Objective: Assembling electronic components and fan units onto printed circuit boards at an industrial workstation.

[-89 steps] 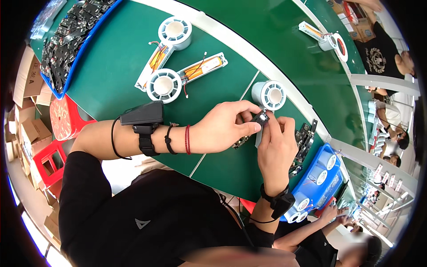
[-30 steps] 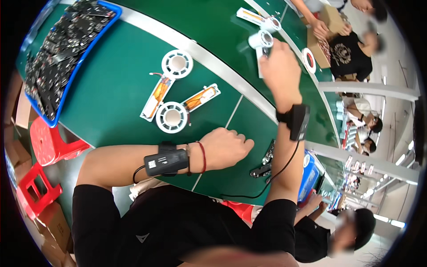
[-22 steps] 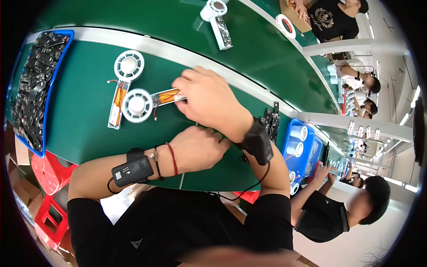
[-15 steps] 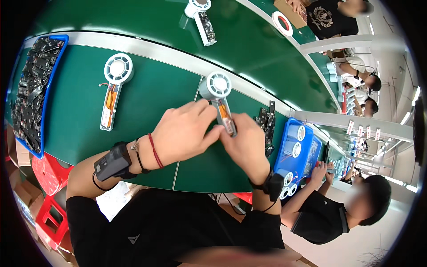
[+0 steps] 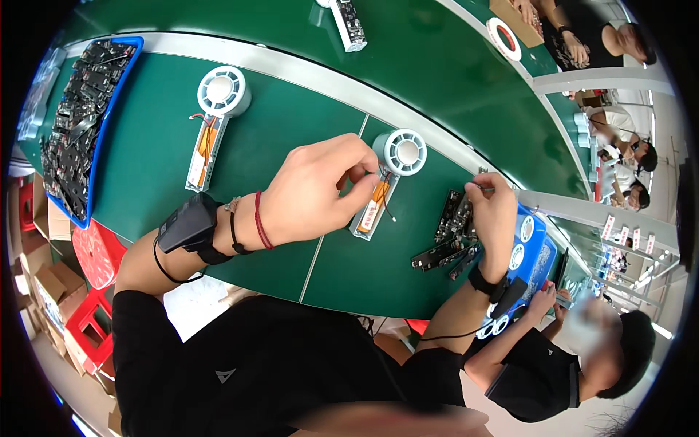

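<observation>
A light-blue handheld fan lies on the green table with its handle uncovered, showing an orange-and-white battery and thin wires. Beside its neck is my left hand, thumb and forefinger closed together; what they pinch, if anything, is too small to make out. My right hand is at a small pile of black circuit boards, its fingers curled in a pinch at the pile's far side. Whatever is between those fingertips is hidden. A second opened fan lies farther left, a loose wire sticking out near its neck.
A blue tray full of circuit boards stands at the far left. At right is a blue bin with fan parts, near a co-worker. Beyond a metal rail, another fan handle shows its board. Red stools stand at lower left.
My right hand has left the fan's handle and moved right to the circuit boards. The fan now lies on the table, its handle turned toward my left. The view has shifted.
</observation>
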`<state>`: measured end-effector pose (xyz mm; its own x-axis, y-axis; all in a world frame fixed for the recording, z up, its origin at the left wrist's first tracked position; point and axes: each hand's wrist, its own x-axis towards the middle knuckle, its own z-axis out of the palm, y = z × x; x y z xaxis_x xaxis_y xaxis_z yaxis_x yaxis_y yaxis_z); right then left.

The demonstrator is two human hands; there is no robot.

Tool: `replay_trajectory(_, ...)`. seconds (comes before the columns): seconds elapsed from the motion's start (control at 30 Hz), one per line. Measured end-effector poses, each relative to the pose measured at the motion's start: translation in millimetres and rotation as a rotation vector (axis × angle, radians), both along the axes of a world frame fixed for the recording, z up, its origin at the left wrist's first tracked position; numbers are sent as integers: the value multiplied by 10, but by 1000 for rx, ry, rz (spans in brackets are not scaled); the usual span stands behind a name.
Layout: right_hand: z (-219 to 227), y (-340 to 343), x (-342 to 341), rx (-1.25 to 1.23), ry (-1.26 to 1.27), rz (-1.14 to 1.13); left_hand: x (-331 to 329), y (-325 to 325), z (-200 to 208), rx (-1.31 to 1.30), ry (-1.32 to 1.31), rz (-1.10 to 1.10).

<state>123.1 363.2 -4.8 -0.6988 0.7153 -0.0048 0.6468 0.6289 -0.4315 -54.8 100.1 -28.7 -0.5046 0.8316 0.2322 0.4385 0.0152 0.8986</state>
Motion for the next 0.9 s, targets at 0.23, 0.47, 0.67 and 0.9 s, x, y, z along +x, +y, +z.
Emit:
replay_trajectory(0.23,532,-1239,-314,-301,582,401,99,18,85,421,308,68)
replay_trajectory(0.47,198,-1243,-407,-584,645,401,105,-106,45,-9,-8,-11)
replay_trajectory(0.67,-99,-1101,-258,-39,225,679,154,-170,-64,-79,-416,-114)
replay_trajectory(0.9,-294,-1133,-362,-90,503,555,201,-138,-213,73,-673,-198)
